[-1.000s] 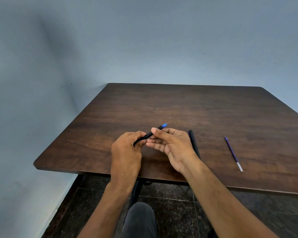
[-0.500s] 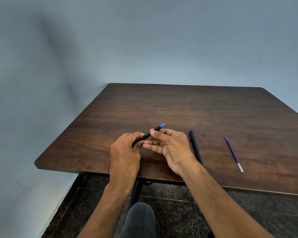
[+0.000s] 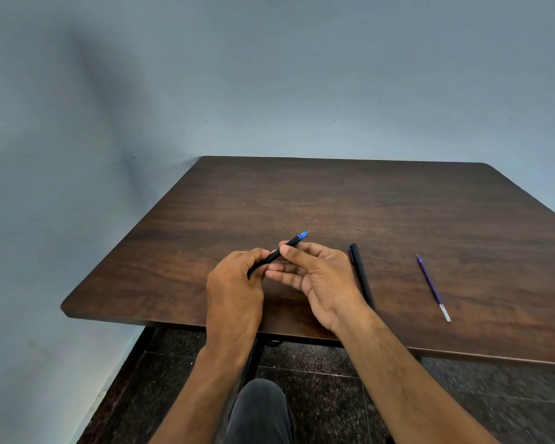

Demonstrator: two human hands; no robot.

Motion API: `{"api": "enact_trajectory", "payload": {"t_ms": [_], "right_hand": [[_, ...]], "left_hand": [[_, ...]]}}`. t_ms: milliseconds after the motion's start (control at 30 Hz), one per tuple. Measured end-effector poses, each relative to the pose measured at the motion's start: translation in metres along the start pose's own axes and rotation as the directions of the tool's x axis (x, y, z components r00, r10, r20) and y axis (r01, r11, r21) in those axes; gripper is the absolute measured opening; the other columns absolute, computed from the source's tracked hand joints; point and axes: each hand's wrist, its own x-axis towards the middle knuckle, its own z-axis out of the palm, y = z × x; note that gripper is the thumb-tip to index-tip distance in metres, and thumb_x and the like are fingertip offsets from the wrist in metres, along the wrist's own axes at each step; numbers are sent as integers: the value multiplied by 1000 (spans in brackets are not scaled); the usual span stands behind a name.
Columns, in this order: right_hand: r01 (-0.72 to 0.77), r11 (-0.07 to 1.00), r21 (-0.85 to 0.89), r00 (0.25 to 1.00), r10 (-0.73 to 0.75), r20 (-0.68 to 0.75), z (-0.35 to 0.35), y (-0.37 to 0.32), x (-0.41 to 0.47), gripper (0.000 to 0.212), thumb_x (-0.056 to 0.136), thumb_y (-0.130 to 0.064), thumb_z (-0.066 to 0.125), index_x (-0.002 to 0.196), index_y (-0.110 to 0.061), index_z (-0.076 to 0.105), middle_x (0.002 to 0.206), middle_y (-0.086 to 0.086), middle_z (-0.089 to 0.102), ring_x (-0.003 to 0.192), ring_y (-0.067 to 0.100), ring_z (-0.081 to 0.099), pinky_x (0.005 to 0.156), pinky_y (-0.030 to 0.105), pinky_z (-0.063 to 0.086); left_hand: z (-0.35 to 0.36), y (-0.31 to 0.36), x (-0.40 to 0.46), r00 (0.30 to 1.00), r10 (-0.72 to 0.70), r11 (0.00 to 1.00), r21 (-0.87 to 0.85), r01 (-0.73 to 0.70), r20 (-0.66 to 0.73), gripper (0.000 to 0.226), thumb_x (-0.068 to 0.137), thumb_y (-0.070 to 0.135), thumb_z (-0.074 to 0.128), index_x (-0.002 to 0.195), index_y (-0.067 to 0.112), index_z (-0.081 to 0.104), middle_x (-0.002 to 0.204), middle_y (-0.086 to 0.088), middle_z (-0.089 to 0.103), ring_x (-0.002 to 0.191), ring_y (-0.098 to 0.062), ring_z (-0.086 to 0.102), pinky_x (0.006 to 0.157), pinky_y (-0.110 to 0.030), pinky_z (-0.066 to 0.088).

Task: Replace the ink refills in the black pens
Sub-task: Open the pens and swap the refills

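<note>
Dark speckled floor (image 3: 318, 405) below, brown wooden table (image 3: 334, 200) against a blue-grey wall (image 3: 269, 75). Left hand (image 3: 234, 290) curled around the rear of a black pen (image 3: 274, 255); right hand (image 3: 318, 274) pinches its barrel between thumb and fingers, blue tip angled up and away. Second black pen (image 3: 362, 275) lies just right of that hand. Purple refill (image 3: 432, 287) further right, apart.

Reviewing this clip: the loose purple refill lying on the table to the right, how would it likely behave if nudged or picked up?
The purple refill is a thin round tube lying flat on the smooth table, so it would probably roll when nudged. It looks very light. Being so slender, it may flex slightly and be fiddly to pinch.
</note>
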Motion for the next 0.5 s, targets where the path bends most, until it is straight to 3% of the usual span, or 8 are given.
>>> {"api": "enact_trajectory", "payload": {"t_ms": [133, 267, 367, 500], "right_hand": [[-8, 1000, -23, 999, 7, -49, 1, -2, 0, 11, 86, 0, 75, 89, 7, 68, 82, 26, 75, 66, 30, 75, 62, 35, 64], [2, 1000, 8, 999, -2, -42, 3, -2, -1, 15, 85, 2, 75, 98, 6, 67, 85, 27, 73, 66, 30, 75, 63, 35, 63], [20, 998, 63, 999, -19, -27, 2, 1, -1, 24, 89, 8, 68, 113, 4, 67, 87, 25, 71, 66, 30, 74, 64, 37, 63], [32, 998, 54, 999, -30, -28, 2, 3, -1, 11, 92, 5, 66, 102, 7, 71, 86, 28, 72, 69, 32, 75, 65, 37, 63]], "left_hand": [[2, 2, -1, 1000, -6, 1000, 5, 6, 0, 28, 84, 2, 72, 106, 19, 75, 94, 14, 68, 84, 2, 63, 80, -1, 42], [2, 2, 0, 1000, 9, 1000, 14, -9, -3, 30, 83, -2, 71, 106, 17, 75, 95, 8, 72, 86, 0, 63, 80, -1, 43], [0, 3, 1, 1000, 3, 1000, 10, -3, -3, 30, 84, -1, 70, 105, 19, 75, 94, 13, 69, 85, 1, 62, 80, -2, 43], [-1, 4, 2, 1000, 6, 1000, 20, -6, 1, 30, 84, 0, 70, 105, 20, 74, 92, 21, 61, 83, 7, 60, 80, 0, 42]]}}
